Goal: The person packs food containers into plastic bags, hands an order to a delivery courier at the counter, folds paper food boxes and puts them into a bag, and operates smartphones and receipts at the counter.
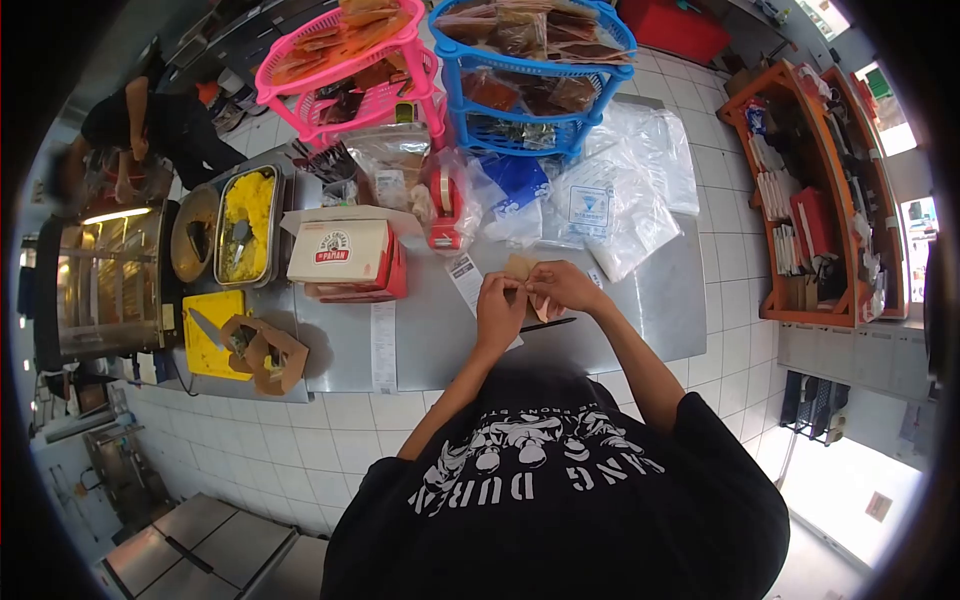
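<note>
Over the steel table, my left hand (501,312) and my right hand (562,287) meet, with bent fingers pinching a small piece of brown paper (519,266). Whether it is a bag or a folded sheet I cannot make out, since the fingers cover most of it. A dark, pen-like stick (548,325) lies just in front of the paper. Left of my left hand is a printed white receipt (465,282). Behind the hands sit a red tape dispenser (444,208) and a pile of clear plastic bags (625,215).
Pink (300,120) and blue (535,62) tiered baskets with packets stand at the back. To the left are a printed food box (342,255), a tray of yellow food (246,225), a knife (208,330) on a yellow board (212,362), and an open paper box (285,368). Another person (165,125) stands far left.
</note>
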A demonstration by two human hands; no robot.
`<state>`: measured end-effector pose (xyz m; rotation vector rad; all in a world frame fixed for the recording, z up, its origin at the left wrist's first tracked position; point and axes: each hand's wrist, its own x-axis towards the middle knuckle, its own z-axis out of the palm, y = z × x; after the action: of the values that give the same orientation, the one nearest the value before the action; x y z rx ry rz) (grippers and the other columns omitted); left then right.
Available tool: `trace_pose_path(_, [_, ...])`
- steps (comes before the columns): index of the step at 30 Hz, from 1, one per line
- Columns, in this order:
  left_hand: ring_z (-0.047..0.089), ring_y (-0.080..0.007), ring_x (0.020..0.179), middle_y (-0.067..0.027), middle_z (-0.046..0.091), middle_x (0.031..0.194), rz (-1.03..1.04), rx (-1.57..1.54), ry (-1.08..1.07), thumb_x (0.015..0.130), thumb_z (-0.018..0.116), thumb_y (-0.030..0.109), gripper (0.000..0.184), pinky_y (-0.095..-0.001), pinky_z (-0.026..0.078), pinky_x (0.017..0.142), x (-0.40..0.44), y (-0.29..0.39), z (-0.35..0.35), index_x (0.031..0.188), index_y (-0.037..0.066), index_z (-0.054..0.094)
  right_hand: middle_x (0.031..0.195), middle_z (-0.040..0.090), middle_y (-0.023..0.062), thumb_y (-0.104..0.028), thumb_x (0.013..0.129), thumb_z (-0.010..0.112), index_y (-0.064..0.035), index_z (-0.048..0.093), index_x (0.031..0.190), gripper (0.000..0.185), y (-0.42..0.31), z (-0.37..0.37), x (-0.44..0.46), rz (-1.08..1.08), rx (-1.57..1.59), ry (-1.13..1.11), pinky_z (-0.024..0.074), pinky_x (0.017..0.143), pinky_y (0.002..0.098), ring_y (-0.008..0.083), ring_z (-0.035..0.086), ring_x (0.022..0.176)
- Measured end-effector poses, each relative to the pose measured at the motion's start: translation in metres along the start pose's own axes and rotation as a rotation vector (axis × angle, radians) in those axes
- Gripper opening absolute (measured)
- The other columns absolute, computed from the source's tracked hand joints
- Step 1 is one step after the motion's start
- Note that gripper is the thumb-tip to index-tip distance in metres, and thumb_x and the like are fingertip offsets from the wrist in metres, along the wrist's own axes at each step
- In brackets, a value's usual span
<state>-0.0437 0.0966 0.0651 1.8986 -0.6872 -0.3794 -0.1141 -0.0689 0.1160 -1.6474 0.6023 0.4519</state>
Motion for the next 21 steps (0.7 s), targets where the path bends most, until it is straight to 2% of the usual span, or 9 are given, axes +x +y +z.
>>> trace_pose_path(2, [0.062, -0.0296, 0.100, -0.0139, 0.062, 0.105, 0.010, -0.019, -0.007, 0.083, 0.068, 0.007, 0.011, -0.0368, 0.049, 0.086, 0.000, -0.002, -0.001, 0.088, -0.002, 0.065, 0.071, 0.068, 0.0065, -0.024, 0.091, 0.063, -0.0011, 0.065, 0.094, 0.023, 0.014, 0.004, 0.001, -0.021, 0.142, 0.067, 0.0527, 0.047, 0.0259, 0.0155, 0.067, 0.057])
trace_pose_path(8, [0.061, -0.0283, 0.102, -0.0134, 0.060, 0.109, 0.046, -0.084, -0.010, 0.084, 0.068, 0.009, 0.012, -0.0355, 0.048, 0.089, -0.005, -0.010, 0.000, 0.091, -0.001, 0.066, 0.075, 0.070, 0.0082, -0.017, 0.090, 0.064, -0.0007, 0.065, 0.094, 0.016, 0.029, 0.021, 0.008, -0.058, 0.200, 0.196, 0.0529, 0.049, 0.0259, 0.0141, 0.068, 0.064])
trace_pose_path(11, [0.061, -0.0284, 0.101, -0.0134, 0.060, 0.108, 0.042, -0.102, -0.045, 0.084, 0.069, 0.010, 0.013, -0.0356, 0.048, 0.089, -0.001, -0.012, -0.002, 0.091, -0.002, 0.067, 0.075, 0.070, 0.0096, -0.014, 0.089, 0.062, 0.0000, 0.065, 0.094, 0.015, 0.029, 0.024, 0.009, -0.066, 0.116, 0.231, 0.0526, 0.053, 0.0298, 0.0166, 0.067, 0.062])
trace_pose_path(14, [0.061, -0.0287, 0.098, -0.0132, 0.059, 0.105, 0.020, -0.097, -0.093, 0.084, 0.070, 0.011, 0.014, -0.0360, 0.048, 0.087, 0.004, -0.018, -0.004, 0.090, -0.002, 0.068, 0.074, 0.069, 0.0116, -0.012, 0.088, 0.059, 0.0007, 0.064, 0.094, 0.014, 0.037, 0.030, 0.016, -0.165, -0.074, 0.292, 0.0520, 0.058, 0.0339, 0.0200, 0.067, 0.060])
trace_pose_path(16, [0.061, -0.0289, 0.096, -0.0128, 0.059, 0.102, 0.030, -0.069, -0.141, 0.084, 0.070, 0.012, 0.015, -0.0364, 0.049, 0.085, 0.011, -0.019, -0.004, 0.090, -0.002, 0.068, 0.072, 0.068, 0.0108, -0.012, 0.092, 0.057, 0.0019, 0.063, 0.094, 0.015, 0.042, 0.035, 0.015, -0.220, -0.090, 0.355, 0.0508, 0.057, 0.0337, 0.0178, 0.065, 0.059])
trace_pose_path(17, [0.057, -0.0307, 0.099, -0.0133, 0.057, 0.105, 0.014, -0.023, -0.170, 0.084, 0.070, 0.012, 0.015, -0.0381, 0.047, 0.087, 0.011, -0.019, -0.004, 0.090, -0.002, 0.067, 0.071, 0.067, 0.0104, -0.013, 0.094, 0.057, 0.0024, 0.062, 0.094, 0.016, 0.045, 0.038, 0.014, -0.245, -0.097, 0.385, 0.0502, 0.057, 0.0337, 0.0167, 0.064, 0.058])
trace_pose_path(20, [0.048, -0.0355, 0.107, -0.0145, 0.051, 0.115, -0.018, 0.136, -0.236, 0.084, 0.068, 0.013, 0.016, -0.0424, 0.042, 0.094, 0.014, -0.013, -0.003, 0.091, -0.001, 0.065, 0.065, 0.066, 0.0113, -0.013, 0.088, 0.058, 0.0001, 0.066, 0.086, 0.016, 0.041, 0.045, 0.012, -0.359, -0.075, 0.486, 0.0504, 0.057, 0.0344, 0.0210, 0.065, 0.057])
trace_pose_path(21, [0.045, -0.0367, 0.109, -0.0146, 0.049, 0.118, -0.020, 0.203, -0.244, 0.083, 0.068, 0.012, 0.016, -0.0435, 0.040, 0.096, 0.015, -0.003, -0.003, 0.091, -0.001, 0.064, 0.064, 0.066, 0.0109, -0.014, 0.088, 0.058, 0.0003, 0.067, 0.086, 0.017, 0.035, 0.044, 0.012, -0.282, -0.052, 0.461, 0.0501, 0.056, 0.0339, 0.0203, 0.065, 0.057])
